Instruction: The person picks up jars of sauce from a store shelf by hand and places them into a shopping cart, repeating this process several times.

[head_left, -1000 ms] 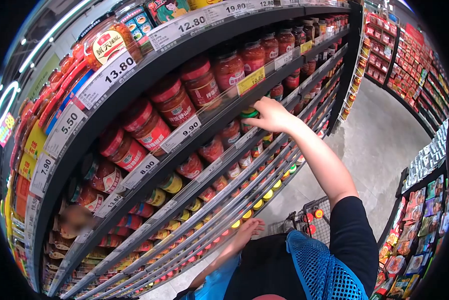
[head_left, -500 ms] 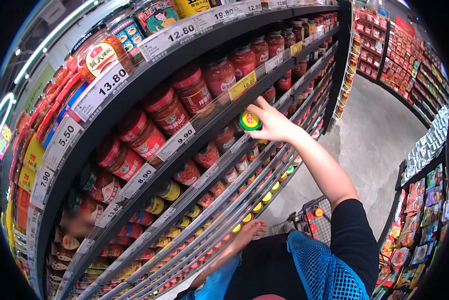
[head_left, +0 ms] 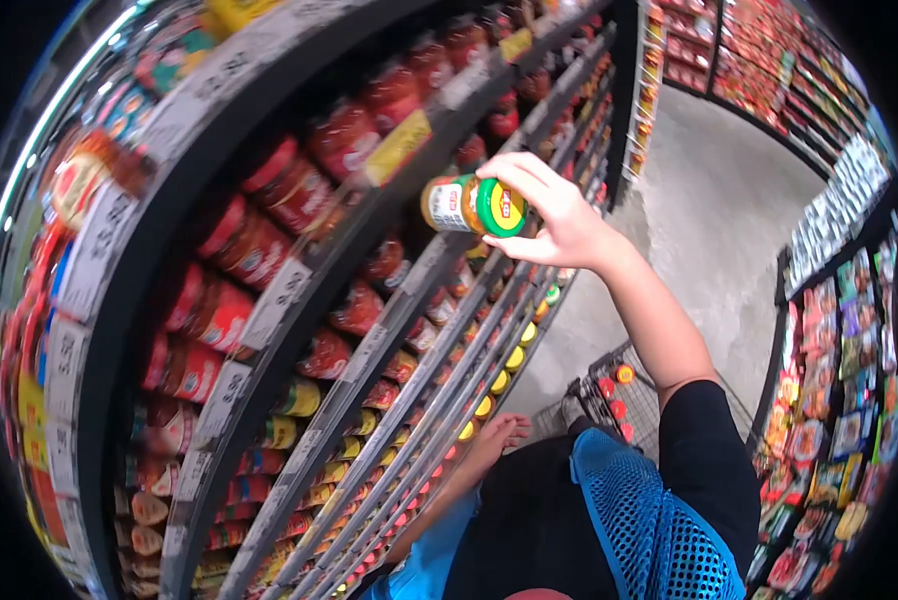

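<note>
A glass jar [head_left: 456, 206] with a green and yellow lid lies on its side in the air, its lid toward me and its white label showing. My right hand [head_left: 561, 212] is closed around the lid end, thumb below and fingers above, just in front of the shelf rails. Behind it, red-labelled jars [head_left: 299, 190] line the shelf. Lower down, beside my body, my left hand [head_left: 497, 436] hangs with loosely bent fingers apart and nothing in it. It is close to the lower shelves with yellow-lidded jars [head_left: 484, 407].
A tall shelf rack with price tags [head_left: 274, 300] curves along my left. On the floor stands a wire shopping cart [head_left: 644, 400] holding several red-topped items. Grey floor [head_left: 709, 210] runs down the aisle, with packaged goods [head_left: 819, 390] on the right.
The jar in my right hand has come away from the shelf and turned, so its side and label now show. The view has shifted; my left hand stays low.
</note>
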{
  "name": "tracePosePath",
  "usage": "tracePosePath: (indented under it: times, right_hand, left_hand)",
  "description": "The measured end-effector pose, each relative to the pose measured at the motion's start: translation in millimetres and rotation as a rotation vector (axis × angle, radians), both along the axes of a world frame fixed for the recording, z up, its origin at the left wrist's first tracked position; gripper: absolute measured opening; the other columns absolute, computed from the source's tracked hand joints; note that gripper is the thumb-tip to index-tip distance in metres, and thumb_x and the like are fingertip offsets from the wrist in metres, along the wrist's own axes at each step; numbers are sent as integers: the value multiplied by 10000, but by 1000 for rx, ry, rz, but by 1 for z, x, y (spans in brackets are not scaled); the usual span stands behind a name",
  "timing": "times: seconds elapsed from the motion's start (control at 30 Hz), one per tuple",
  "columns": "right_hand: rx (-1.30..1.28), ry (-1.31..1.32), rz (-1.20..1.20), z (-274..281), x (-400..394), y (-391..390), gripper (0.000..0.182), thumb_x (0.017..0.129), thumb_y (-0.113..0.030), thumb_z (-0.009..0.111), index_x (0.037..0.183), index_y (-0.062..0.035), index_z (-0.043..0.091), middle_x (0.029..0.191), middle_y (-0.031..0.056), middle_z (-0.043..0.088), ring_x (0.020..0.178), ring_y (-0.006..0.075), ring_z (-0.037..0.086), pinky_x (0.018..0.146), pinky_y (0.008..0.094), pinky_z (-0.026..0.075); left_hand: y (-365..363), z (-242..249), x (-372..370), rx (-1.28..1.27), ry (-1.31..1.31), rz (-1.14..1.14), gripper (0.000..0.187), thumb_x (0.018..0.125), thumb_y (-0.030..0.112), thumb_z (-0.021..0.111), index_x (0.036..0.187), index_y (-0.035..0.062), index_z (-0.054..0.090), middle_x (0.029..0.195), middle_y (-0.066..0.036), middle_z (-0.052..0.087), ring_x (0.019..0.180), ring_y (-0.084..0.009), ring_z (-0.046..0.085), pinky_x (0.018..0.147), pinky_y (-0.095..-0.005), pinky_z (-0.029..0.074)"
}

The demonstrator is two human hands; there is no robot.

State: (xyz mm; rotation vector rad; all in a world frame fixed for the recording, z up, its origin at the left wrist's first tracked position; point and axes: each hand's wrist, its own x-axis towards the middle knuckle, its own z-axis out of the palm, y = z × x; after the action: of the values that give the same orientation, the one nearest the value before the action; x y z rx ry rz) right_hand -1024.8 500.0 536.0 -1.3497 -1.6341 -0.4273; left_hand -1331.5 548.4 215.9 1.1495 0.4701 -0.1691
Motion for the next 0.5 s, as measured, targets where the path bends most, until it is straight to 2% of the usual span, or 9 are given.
tracePosePath:
  times: [0.1, 0.23, 0.27, 0.37, 0.43, 0.47, 0.5]
  right_hand:
    - [80, -37, 5, 6, 5, -47, 658, 711, -148, 813, 1293, -40, 524, 1236, 169, 559, 1105, 333, 595, 944, 381, 500]
    - [-80, 48, -172, 0, 6, -136, 637, 673, -159, 832, 1246, -42, 578, 1168, 145, 625, 1072, 319, 616, 924, 379, 506]
    - [-159, 179, -228, -12, 5, -158, 641, 659, -172, 834, 1235, -48, 583, 1140, 136, 633, 1048, 313, 622, 907, 378, 507]
    - [-426, 410, -498, -71, 8, -218, 610, 655, -203, 817, 1196, -47, 584, 1105, 143, 627, 1001, 321, 627, 862, 383, 513]
    - [-546, 510, -747, -148, 5, -250, 605, 646, -194, 799, 1190, -39, 583, 1078, 140, 624, 958, 320, 634, 809, 393, 517]
    - [-637, 569, -900, -192, 2, -265, 616, 659, -222, 806, 1194, -37, 563, 1074, 164, 617, 962, 350, 636, 811, 413, 521]
    - [-735, 638, -1057, -232, -4, -276, 625, 692, -327, 783, 1213, -72, 550, 1082, 162, 618, 947, 367, 642, 798, 447, 533]
  left_hand:
    - [-5, 8, 8, 5, 43, -24, 308, 1046, 237, 440, 1252, 28, 535, 1200, -84, 617, 1022, -144, 613, 837, -259, 472]
    - [-9, -10, 19, -56, 103, -77, 299, 1045, 215, 431, 1258, 29, 531, 1200, -100, 617, 1015, -160, 623, 819, -265, 490]
    - [-10, -17, 20, -73, 91, -91, 297, 1045, 209, 428, 1257, 30, 532, 1197, -101, 618, 1014, -164, 626, 816, -266, 493]
    - [-13, -24, 27, -99, 165, -126, 294, 1041, 211, 437, 1256, 38, 540, 1185, -98, 630, 1009, -172, 638, 817, -271, 500]
    - [-14, -39, 29, -98, 242, -158, 294, 1039, 208, 442, 1259, 39, 540, 1185, -96, 634, 1010, -169, 637, 817, -271, 500]
    - [-17, -45, 31, -91, 278, -173, 295, 1037, 206, 444, 1260, 40, 541, 1185, -96, 636, 1011, -167, 637, 818, -271, 500]
    - [-21, -41, 35, -90, 296, -173, 291, 1030, 192, 453, 1263, 41, 542, 1186, -93, 640, 1010, -164, 637, 809, -265, 495]
